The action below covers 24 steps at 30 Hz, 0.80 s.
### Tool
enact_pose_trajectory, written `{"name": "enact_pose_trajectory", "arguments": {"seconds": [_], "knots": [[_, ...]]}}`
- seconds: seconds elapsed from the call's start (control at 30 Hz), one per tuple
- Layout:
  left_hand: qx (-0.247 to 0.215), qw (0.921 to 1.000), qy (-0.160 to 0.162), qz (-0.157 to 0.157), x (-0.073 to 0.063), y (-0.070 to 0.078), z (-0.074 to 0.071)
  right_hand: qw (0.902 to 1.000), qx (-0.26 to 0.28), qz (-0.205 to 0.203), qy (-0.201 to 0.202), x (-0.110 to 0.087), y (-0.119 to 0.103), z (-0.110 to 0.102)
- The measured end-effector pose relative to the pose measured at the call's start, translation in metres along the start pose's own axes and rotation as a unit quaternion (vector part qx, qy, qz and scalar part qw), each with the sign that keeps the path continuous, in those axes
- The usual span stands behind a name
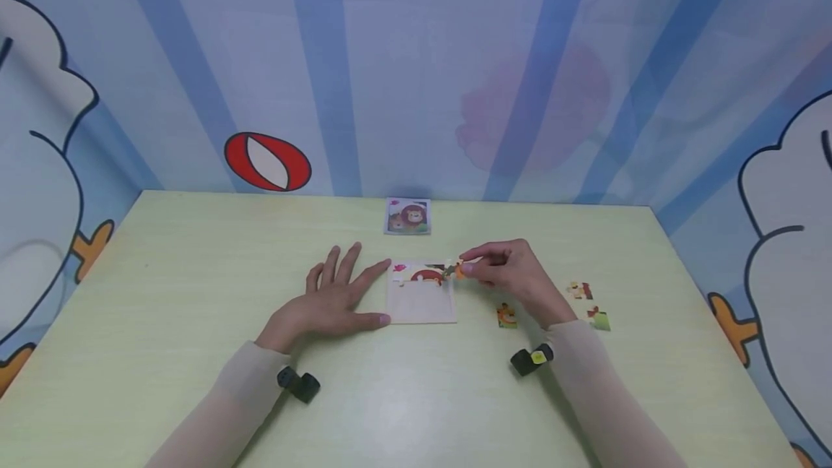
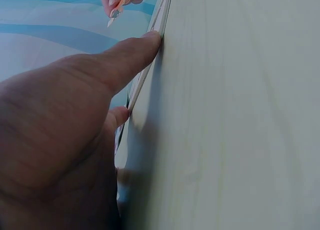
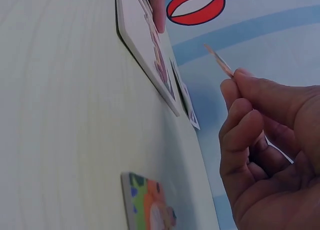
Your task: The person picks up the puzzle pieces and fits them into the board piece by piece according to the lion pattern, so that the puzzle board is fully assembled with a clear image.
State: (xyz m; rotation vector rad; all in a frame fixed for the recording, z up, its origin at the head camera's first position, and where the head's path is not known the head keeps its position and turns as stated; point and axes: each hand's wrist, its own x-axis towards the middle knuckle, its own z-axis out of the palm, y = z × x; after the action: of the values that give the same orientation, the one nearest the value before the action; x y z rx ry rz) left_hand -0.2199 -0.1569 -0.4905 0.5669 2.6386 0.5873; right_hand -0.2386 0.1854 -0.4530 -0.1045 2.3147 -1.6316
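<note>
A shallow puzzle tray (image 1: 421, 306) lies mid-table, with joined picture pieces (image 1: 425, 275) along its top part and bare white below. My left hand (image 1: 330, 307) is spread flat, thumb and index fingertips touching the tray's left edge. Between thumb and fingertips, my right hand (image 1: 513, 273) pinches a puzzle piece (image 1: 458, 270) at the tray's upper right corner. In the right wrist view that piece (image 3: 219, 61) is tilted and held above the table. One loose orange-and-green piece (image 1: 506, 316) rests below the right hand.
Two more loose pieces lie right of the right forearm, one brown and white (image 1: 580, 290), the other mostly green (image 1: 599, 319). A lion picture card (image 1: 407, 217) sits behind the tray near the back edge. A printed blue curtain (image 1: 403, 78) rises behind the table (image 1: 195, 251).
</note>
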Motion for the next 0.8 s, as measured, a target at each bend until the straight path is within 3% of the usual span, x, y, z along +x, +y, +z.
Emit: {"name": "enact_pose_trajectory", "arguments": {"seconds": [0.37, 0.8], "knots": [[0.006, 1.0000, 0.000, 0.001, 0.002, -0.001, 0.001, 0.9986, 0.030, 0.039, -0.019, 0.004, -0.002, 0.017], [0.004, 1.0000, -0.003, -0.001, 0.001, 0.000, -0.001, 0.9974, 0.052, 0.037, -0.034, 0.011, -0.009, 0.044]]}}
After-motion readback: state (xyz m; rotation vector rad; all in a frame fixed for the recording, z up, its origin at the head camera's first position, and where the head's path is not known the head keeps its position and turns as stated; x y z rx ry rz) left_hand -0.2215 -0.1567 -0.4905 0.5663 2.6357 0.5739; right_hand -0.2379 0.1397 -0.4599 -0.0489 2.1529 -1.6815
